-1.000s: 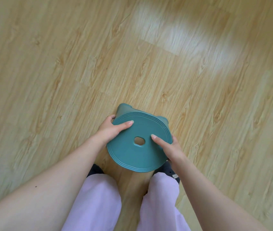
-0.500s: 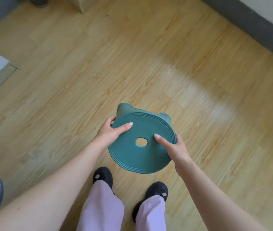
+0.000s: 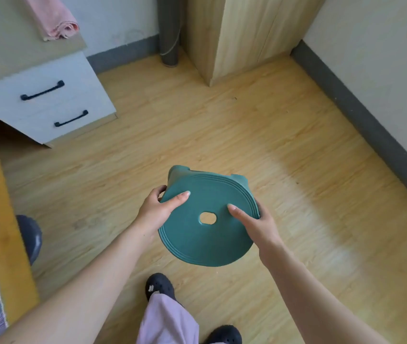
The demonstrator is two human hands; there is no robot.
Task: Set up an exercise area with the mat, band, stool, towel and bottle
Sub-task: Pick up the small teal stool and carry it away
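— Where is the stool (image 3: 207, 219) sitting right now?

— It isn't sitting; it is being carried in the air above the wooden floor (image 3: 296, 150), roughly in the middle of the open patch between the drawer unit (image 3: 46, 105) and the wall. The round seat is tilting toward the camera and two of its legs are poking out at the far edge.

— And how are the hands taking it?

— The left hand (image 3: 159, 209) is closing its grip on the seat's left rim, thumb lying across the top and fingers curling under. The right hand (image 3: 259, 225) is doing the same on the right rim, thumb pointing toward the centre hole.

— Is it looking heavy?

— I'd judge not. It is looking like moulded plastic: stiff, light, hardly fragile. The surface is looking smooth, so it might slip a little, though the raised rings near the edge should be helping the thumbs.

— A better place to hold it?

— The opposite rims are working well. The centre hole would probably allow a one-handed carry.

— Anything else from the task showing?

— A pink towel (image 3: 53, 18) is lying on top of the drawer unit, well apart from the stool.
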